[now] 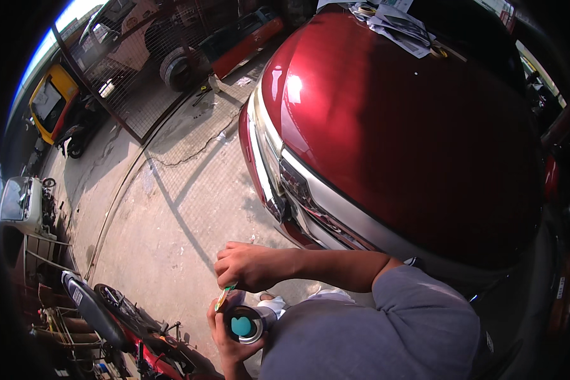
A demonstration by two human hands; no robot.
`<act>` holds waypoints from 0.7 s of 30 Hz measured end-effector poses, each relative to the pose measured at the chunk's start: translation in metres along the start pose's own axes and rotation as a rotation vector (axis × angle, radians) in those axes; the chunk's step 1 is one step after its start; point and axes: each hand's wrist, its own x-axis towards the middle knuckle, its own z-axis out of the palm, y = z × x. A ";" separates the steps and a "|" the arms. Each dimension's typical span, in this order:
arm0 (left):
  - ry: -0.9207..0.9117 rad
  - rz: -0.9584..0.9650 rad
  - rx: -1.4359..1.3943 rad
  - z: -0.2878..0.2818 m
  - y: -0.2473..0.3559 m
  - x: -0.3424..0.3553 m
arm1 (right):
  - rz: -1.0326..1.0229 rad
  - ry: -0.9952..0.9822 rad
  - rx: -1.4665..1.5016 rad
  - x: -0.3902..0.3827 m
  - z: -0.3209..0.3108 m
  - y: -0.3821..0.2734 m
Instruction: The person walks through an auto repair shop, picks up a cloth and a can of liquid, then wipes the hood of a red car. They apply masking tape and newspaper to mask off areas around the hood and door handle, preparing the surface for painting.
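Note:
My left hand (225, 337) is wrapped round an open can (265, 316) with a pale metal rim, held upright close to my body. Inside its dark mouth shows a rounded teal lump (240, 326); I cannot tell what it is made of. Above the can's far left side, my right hand (250, 266) is closed, its fingers pinched on the top of a small colourful sachet (225, 297) with green and orange on it. The sachet's lower end reaches the fingertips of my left hand, and its far side is hidden.
A dark red car (335, 82) stands ahead and to the right, papers (399, 28) and tape on its hood. A red motorcycle (152, 358) is at lower left. Beyond the concrete floor (152, 240) are a mesh gate (139, 82) and a yellow vehicle (54, 101).

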 end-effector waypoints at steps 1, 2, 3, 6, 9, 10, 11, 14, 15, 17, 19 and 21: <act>-0.001 0.013 -0.029 -0.001 -0.029 0.020 | 0.018 0.024 -0.002 0.014 0.001 0.024; 0.002 0.030 -0.057 -0.004 -0.056 0.043 | 0.067 0.008 -0.038 0.030 -0.001 0.049; 0.003 0.048 -0.087 -0.008 -0.084 0.067 | 0.120 0.062 -0.061 0.043 -0.004 0.072; -0.081 0.122 -0.069 -0.029 -0.161 0.151 | 0.301 0.167 -0.117 0.074 -0.015 0.145; -0.121 0.193 -0.087 -0.054 -0.230 0.239 | 0.538 0.237 -0.213 0.096 -0.045 0.200; -0.120 0.244 -0.104 -0.060 -0.267 0.262 | 0.593 0.258 -0.214 0.104 -0.057 0.213; -0.146 0.273 -0.134 -0.066 -0.290 0.292 | 0.651 0.276 -0.217 0.111 -0.071 0.225; -0.257 0.353 -0.145 -0.077 -0.328 0.386 | 0.770 0.302 -0.172 0.119 -0.097 0.251; -0.262 0.387 -0.175 -0.072 -0.342 0.411 | 0.807 0.296 -0.157 0.122 -0.103 0.261; -0.288 0.443 -0.230 -0.063 -0.366 0.464 | 0.817 0.175 0.168 0.121 -0.085 0.296; -0.294 0.473 -0.256 -0.053 -0.390 0.522 | 0.976 -0.191 0.493 0.142 -0.081 0.323; -0.286 0.504 -0.270 -0.035 -0.402 0.580 | 1.065 -0.280 0.827 0.122 -0.036 0.397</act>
